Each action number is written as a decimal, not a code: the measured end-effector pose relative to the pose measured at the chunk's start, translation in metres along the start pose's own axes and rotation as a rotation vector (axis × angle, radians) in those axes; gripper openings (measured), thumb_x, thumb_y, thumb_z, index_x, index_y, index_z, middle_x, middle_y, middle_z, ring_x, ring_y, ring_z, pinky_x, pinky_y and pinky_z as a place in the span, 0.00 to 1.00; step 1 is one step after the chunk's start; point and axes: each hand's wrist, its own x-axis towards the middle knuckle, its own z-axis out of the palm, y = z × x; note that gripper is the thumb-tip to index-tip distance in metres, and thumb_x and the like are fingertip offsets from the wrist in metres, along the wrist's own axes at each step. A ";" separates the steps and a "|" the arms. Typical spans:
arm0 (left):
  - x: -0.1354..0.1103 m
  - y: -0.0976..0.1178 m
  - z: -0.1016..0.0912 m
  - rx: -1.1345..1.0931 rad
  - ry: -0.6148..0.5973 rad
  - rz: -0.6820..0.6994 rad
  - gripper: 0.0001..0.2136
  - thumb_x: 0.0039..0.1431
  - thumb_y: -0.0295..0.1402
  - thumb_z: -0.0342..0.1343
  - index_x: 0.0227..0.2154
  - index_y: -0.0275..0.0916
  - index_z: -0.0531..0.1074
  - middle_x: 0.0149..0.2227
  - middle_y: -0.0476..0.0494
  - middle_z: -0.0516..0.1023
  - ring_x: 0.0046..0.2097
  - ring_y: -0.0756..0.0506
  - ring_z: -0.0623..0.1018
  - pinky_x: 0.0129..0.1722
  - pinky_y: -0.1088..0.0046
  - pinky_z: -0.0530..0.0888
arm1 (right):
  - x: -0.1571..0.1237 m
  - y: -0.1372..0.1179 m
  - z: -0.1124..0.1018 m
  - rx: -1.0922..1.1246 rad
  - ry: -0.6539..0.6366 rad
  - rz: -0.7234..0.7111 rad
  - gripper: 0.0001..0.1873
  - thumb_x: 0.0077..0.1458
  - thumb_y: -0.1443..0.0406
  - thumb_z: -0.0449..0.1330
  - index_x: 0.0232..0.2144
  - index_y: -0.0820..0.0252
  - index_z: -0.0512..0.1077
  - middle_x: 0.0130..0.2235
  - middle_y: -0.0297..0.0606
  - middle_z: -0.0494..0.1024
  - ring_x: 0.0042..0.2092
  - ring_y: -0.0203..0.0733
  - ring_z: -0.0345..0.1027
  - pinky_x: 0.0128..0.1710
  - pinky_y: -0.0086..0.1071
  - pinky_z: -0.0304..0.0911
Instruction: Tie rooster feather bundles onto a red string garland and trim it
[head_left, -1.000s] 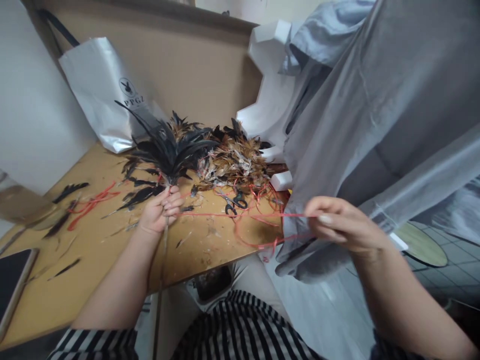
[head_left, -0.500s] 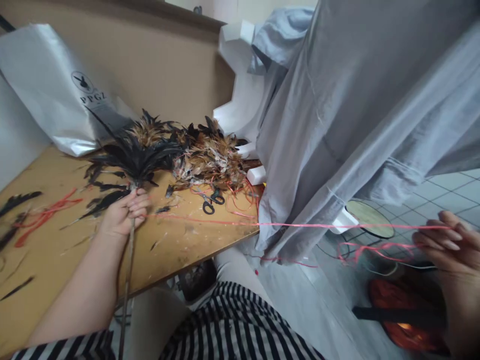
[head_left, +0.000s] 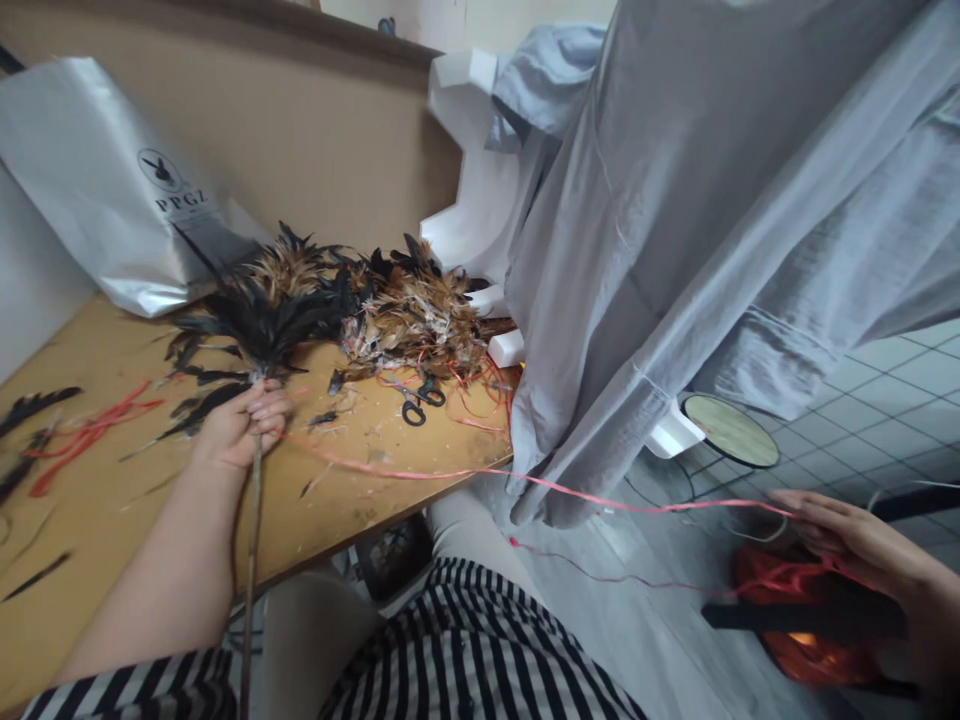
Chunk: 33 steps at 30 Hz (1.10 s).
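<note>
My left hand (head_left: 251, 422) is wrapped round a thin stick (head_left: 253, 540) just below a tuft of black feathers (head_left: 274, 315) at its top. From that hand a pink-red string (head_left: 442, 474) runs across the table's front edge, sagging a little, to my right hand (head_left: 844, 535) out at the right. The fingers of my right hand are closed on the string, and a loose tangle of it hangs beneath the palm. A pile of brown feathers (head_left: 420, 320) lies behind, with black-handled scissors (head_left: 421, 402) in front of it.
A silver bag (head_left: 120, 190) stands at the back left of the wooden table (head_left: 360, 520). Red strips (head_left: 97, 430) and loose feathers lie on the left. Grey cloth (head_left: 637, 250) hangs over the right side. Below are a round-topped stool (head_left: 731, 430) and a red bag (head_left: 810, 640).
My right hand has moved left and a little down, and the string has gone from taut to slack. My left hand keeps its hold on the stick.
</note>
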 end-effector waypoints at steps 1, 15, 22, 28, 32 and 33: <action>0.000 -0.001 0.002 0.012 0.002 -0.008 0.12 0.64 0.26 0.33 0.29 0.36 0.60 0.16 0.52 0.60 0.17 0.56 0.63 0.12 0.85 0.55 | -0.002 -0.019 0.014 0.076 -0.097 0.053 0.23 0.39 0.48 0.65 0.32 0.57 0.76 0.19 0.33 0.62 0.18 0.29 0.53 0.18 0.33 0.46; 0.003 -0.057 0.039 0.228 0.014 -0.203 0.06 0.59 0.24 0.45 0.29 0.32 0.66 0.25 0.43 0.69 0.16 0.59 0.59 0.10 0.89 0.54 | -0.011 -0.313 0.353 0.313 -1.129 -0.294 0.05 0.49 0.71 0.59 0.32 0.65 0.70 0.27 0.34 0.77 0.19 0.27 0.66 0.14 0.18 0.58; 0.004 -0.051 0.037 0.322 -0.026 -0.197 0.06 0.59 0.28 0.47 0.31 0.31 0.68 0.22 0.46 0.67 0.15 0.57 0.61 0.09 0.87 0.53 | 0.006 -0.341 0.405 0.281 -1.153 -0.222 0.05 0.50 0.75 0.55 0.31 0.66 0.70 0.24 0.34 0.77 0.18 0.28 0.66 0.14 0.18 0.60; 0.004 -0.033 0.030 0.138 -0.074 -0.137 0.06 0.59 0.27 0.47 0.29 0.33 0.66 0.18 0.56 0.54 0.14 0.59 0.55 0.09 0.89 0.51 | 0.023 -0.309 0.378 0.300 -1.226 -0.141 0.11 0.48 0.67 0.62 0.36 0.66 0.71 0.28 0.37 0.78 0.20 0.27 0.66 0.15 0.18 0.60; 0.005 -0.024 0.020 0.061 -0.050 -0.052 0.05 0.60 0.26 0.47 0.30 0.32 0.65 0.19 0.56 0.54 0.14 0.59 0.57 0.10 0.89 0.52 | 0.022 -0.275 0.335 0.258 -1.173 -0.164 0.16 0.46 0.61 0.63 0.37 0.65 0.71 0.28 0.36 0.77 0.17 0.25 0.60 0.12 0.18 0.51; 0.005 -0.023 0.018 0.055 -0.035 -0.038 0.05 0.60 0.26 0.47 0.30 0.33 0.65 0.19 0.56 0.54 0.14 0.59 0.57 0.10 0.89 0.52 | 0.020 -0.264 0.321 0.229 -1.165 -0.181 0.17 0.47 0.60 0.63 0.38 0.64 0.71 0.27 0.35 0.76 0.16 0.24 0.57 0.12 0.18 0.49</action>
